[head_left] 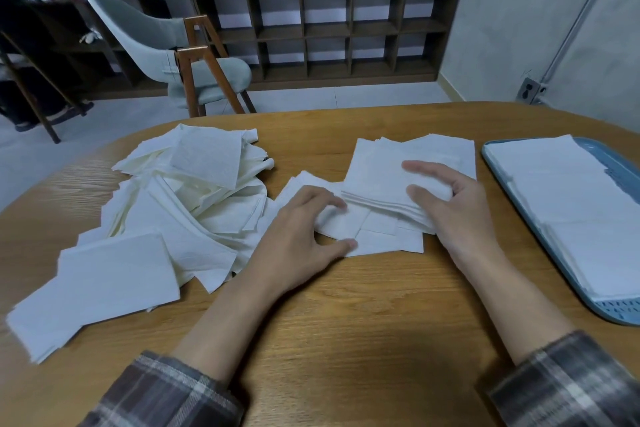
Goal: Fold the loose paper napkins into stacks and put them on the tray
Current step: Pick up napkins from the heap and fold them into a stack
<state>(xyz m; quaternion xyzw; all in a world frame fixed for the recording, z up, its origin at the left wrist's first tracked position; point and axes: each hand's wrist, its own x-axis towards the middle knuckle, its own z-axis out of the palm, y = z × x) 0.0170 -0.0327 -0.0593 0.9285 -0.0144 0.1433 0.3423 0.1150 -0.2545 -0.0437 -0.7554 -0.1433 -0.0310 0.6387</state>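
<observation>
Right hand [450,208] grips the uneven stack [391,177] at its near edge, left hand [304,229] pinches a folded napkin [346,225] beside it; sheets could fan out or slip (thin paper) on the lift to the tray [620,310] at right. Loose pile [194,204] lies left on the wooden table [346,315]; chair [156,35] and shelf [346,31] stand behind.

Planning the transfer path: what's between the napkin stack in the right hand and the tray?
Just bare table, head view: wood alone separates the stack in the right hand from the tray.
</observation>
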